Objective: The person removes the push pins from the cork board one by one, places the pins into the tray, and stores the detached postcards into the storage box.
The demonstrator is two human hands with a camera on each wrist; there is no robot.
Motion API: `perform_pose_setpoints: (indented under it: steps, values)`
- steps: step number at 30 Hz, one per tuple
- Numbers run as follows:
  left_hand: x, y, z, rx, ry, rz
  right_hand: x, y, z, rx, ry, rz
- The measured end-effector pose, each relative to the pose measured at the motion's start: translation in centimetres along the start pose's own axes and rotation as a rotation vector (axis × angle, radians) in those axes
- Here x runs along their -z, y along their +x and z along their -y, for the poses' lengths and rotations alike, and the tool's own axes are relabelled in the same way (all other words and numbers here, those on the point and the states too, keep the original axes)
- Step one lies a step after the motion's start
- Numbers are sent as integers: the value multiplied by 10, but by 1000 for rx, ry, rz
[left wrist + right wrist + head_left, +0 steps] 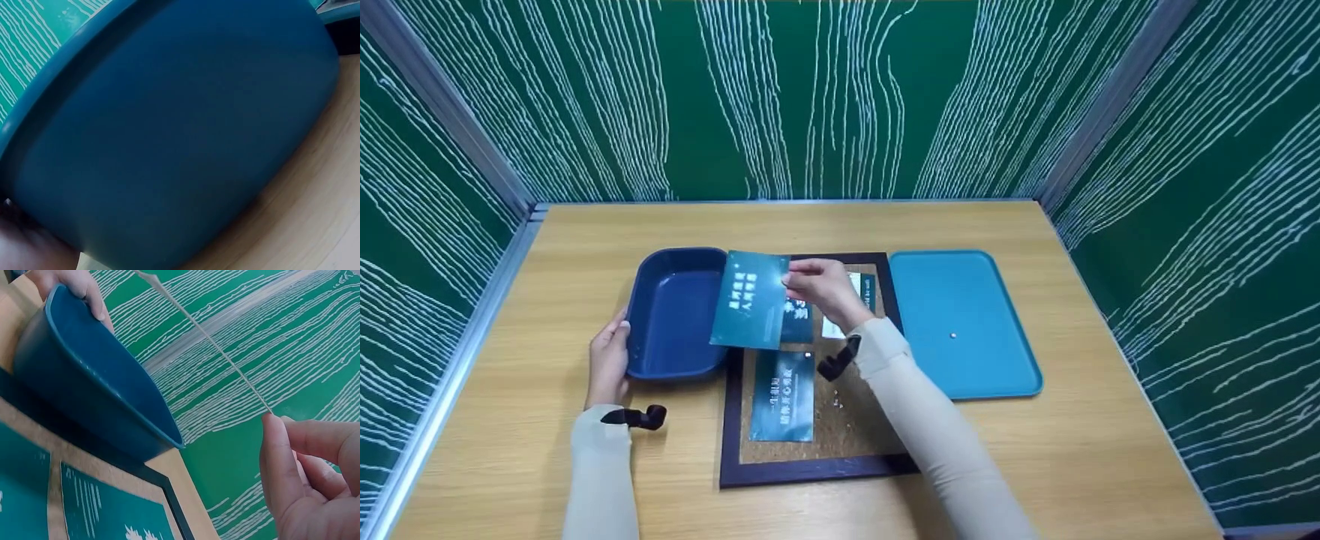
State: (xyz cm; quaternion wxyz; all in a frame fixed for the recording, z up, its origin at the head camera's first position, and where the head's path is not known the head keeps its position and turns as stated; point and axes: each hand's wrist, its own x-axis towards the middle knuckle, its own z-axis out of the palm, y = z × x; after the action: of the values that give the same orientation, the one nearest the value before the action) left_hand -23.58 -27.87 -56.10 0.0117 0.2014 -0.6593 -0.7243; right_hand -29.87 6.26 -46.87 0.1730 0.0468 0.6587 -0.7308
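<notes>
Currently my hands are apart, each busy with its own thing. My right hand (826, 291) pinches a teal card (750, 304) between thumb and forefinger, near the upper part of its right edge; in the right wrist view the card shows almost edge-on, as a thin pale line running up from my fingertips. From above, I see it tilted slightly, its white characters facing up, over the gap between the dark blue bin (679, 319) and the cork board (847, 431). It covers part of the bin's right side and part of a second card (798, 326) on the cork.

My left hand (609, 356) grips the bin by its left rim. Below the held card, a third teal card (782, 401) lies on the cork, with a small shiny dot (808, 355) at its top right corner. Another card (868, 291) on the board is half hidden behind my right hand. A few small bright bits (838, 401) sit on the bare cork. To the right of the board, a light blue tray (982, 300) rests on the wooden table (1095, 450), with one tiny pale piece (952, 335) on it.
</notes>
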Motion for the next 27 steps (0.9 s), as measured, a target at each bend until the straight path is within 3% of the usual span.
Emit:
perform_pose_setpoints:
  steps: [7, 19, 27]
  values:
    - [-2, 0, -4, -4, -24, 3, -22, 6, 2, -16, 57, -12]
    - [-1, 0, -1, 14, -61, -3, -61, 18, -13, -11, 50, -23]
    - [-1, -4, -4, -27, -61, 34, -77, 22, -24, 13, 64, -37]
